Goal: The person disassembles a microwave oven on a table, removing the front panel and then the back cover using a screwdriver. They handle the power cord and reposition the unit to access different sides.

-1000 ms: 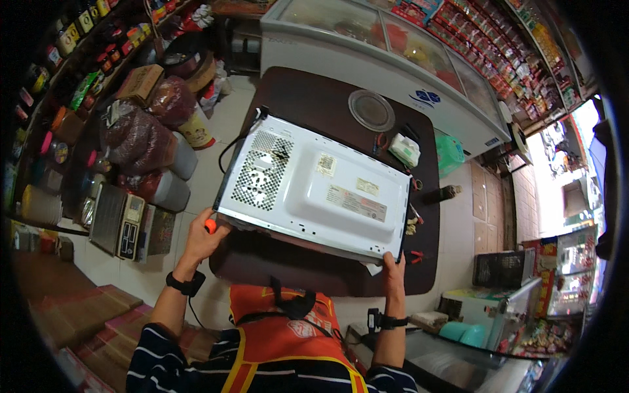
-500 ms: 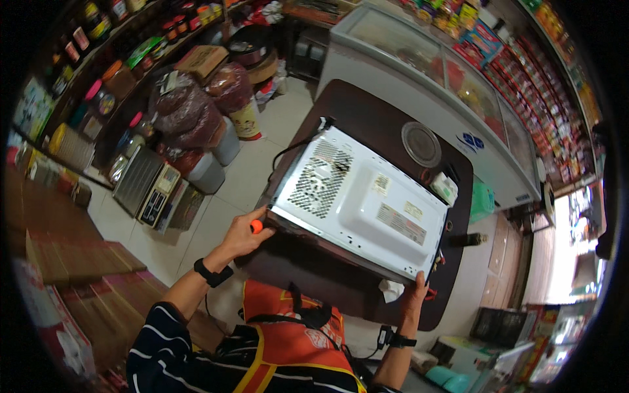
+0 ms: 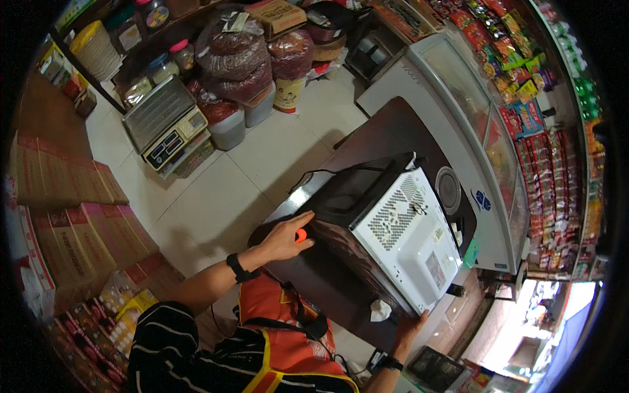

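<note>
A microwave oven (image 3: 359, 245) rests tilted on the dark brown table, its white perforated panel (image 3: 409, 229) facing up and to the right. Its black side is turned to the left, and a dark cable trails behind it. At its near left corner is my left hand (image 3: 286, 239), fingers against the casing and curled round an orange-ended handle (image 3: 301, 235) whose other end is hidden. My right hand (image 3: 410, 327) grips the near right lower corner, with most of its fingers out of sight beneath. A crumpled white tissue (image 3: 380, 310) lies close to that hand.
Beyond the table (image 3: 308, 288) stands a glass-topped chest freezer (image 3: 452, 124), with hanging snack packets at right. A round metal lid (image 3: 448, 190) lies behind the microwave. Left are a weighing scale (image 3: 173, 134), filled sacks (image 3: 232, 59) and stacked cartons (image 3: 72, 177).
The microwave has tipped, so its black left side shows and its white panel faces farther right. Both hands have stayed on it. The whole view has also swung round.
</note>
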`<state>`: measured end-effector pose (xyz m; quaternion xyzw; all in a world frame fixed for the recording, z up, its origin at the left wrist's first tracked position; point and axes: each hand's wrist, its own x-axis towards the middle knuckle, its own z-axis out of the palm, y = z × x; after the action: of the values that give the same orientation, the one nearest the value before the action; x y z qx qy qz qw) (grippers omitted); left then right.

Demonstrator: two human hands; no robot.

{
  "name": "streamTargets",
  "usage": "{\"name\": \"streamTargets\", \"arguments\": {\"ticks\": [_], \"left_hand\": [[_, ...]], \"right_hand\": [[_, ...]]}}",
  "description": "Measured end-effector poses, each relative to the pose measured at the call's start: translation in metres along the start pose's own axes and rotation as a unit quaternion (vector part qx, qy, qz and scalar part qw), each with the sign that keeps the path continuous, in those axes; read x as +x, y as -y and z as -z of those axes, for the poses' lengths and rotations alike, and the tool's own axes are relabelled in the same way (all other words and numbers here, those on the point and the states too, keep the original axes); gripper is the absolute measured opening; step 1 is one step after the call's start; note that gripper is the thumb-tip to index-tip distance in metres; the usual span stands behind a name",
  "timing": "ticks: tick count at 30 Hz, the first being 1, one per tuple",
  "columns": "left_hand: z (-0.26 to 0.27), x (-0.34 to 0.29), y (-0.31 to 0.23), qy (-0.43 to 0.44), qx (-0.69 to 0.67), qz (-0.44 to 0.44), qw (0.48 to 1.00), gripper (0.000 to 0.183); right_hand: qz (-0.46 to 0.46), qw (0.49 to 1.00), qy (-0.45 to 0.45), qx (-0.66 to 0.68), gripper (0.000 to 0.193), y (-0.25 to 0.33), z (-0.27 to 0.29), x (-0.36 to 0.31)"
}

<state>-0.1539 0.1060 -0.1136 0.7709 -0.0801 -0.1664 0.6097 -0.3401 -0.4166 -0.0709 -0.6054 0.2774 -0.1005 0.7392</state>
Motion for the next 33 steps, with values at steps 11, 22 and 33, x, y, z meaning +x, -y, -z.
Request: {"name": "streamTargets", "arguments": {"ticks": [11, 22, 33], "left_hand": [[0.008, 0.017, 0.062, 0.056, -0.068, 0.161, 0.983, 0.089], [0.017, 0.017, 0.038, 0.058, -0.074, 0.042, 0.995, 0.083], [0.018, 0.004, 0.004, 0.019, -0.142, -0.042, 0.989, 0.076]], "right_hand": [[-0.032, 0.997, -0.069, -0.024, 0.099, 0.009, -0.019, -0.011], [-0.094, 0.994, -0.064, 0.001, 0.094, 0.02, -0.019, -0.018], [-0.083, 0.986, -0.139, -0.036, 0.096, 0.027, -0.063, -0.027]]}}
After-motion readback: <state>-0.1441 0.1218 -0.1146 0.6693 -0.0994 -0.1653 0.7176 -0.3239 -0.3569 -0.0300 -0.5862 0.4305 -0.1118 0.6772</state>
